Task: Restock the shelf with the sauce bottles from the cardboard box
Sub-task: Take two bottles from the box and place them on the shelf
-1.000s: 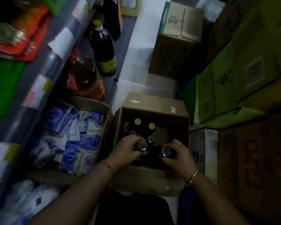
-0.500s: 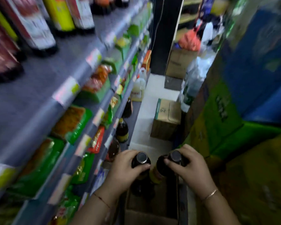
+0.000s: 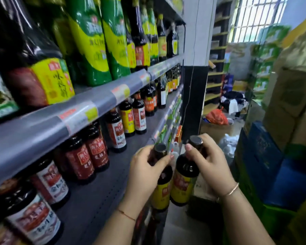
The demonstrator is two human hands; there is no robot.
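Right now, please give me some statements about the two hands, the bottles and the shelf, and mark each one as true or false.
1. Each hand holds one bottle by the neck: left hand, right hand. True.
2. The two held bottles, left bottle and right bottle, carry green labels. False: the labels are yellow.
3. The held bottles already stand on the shelf. False: they hang in the air beside its front edge.
4. Bottles with red labels stand on that shelf. True.
5. Both held bottles have lost their caps. False: dark caps are on both.
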